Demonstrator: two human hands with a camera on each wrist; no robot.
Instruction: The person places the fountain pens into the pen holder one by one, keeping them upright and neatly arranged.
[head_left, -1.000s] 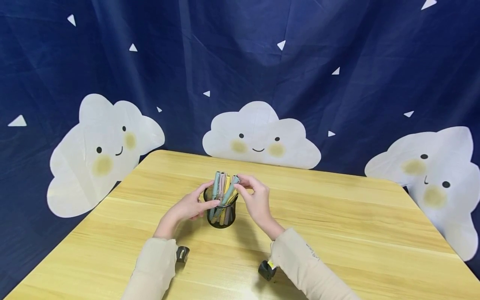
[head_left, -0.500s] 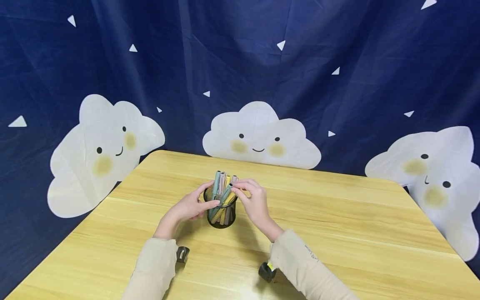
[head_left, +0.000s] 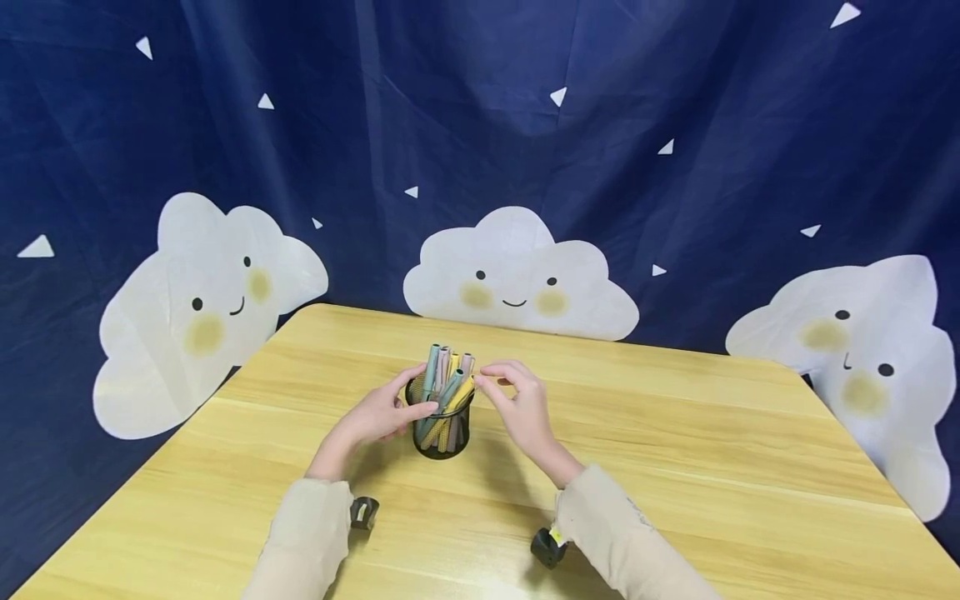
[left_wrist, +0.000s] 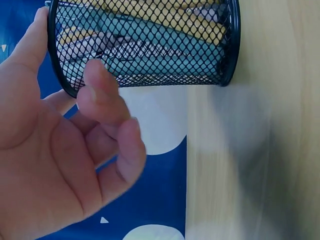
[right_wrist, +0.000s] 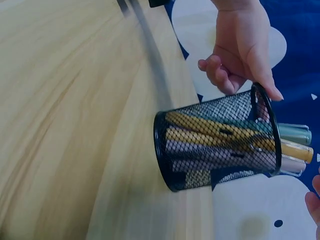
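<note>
A black mesh pen holder point(head_left: 442, 440) stands upright on the table, filled with several teal, mauve and yellow pens. My left hand point(head_left: 377, 413) grips its rim from the left, thumb across the front and index finger at the back. In the left wrist view, the other fingers of that hand point(left_wrist: 75, 145) bend loosely beside the mesh. A teal pen point(head_left: 452, 387) leans right inside the holder, by a slanted yellow pen point(head_left: 462, 395). My right hand point(head_left: 522, 410) is just right of the rim, thumb and index fingertips close to the yellow pen's end, with nothing between them.
The light wooden table point(head_left: 675, 467) extends around the holder. Behind it hangs a dark blue curtain point(head_left: 480, 108) with white clouds and triangles. A black wrist device sits at each beige sleeve point(head_left: 311, 521).
My right hand lowered the leaning teal pen into the holder, let go of it and drew slightly right. My left hand stayed on the rim. The head view shifted slightly.
</note>
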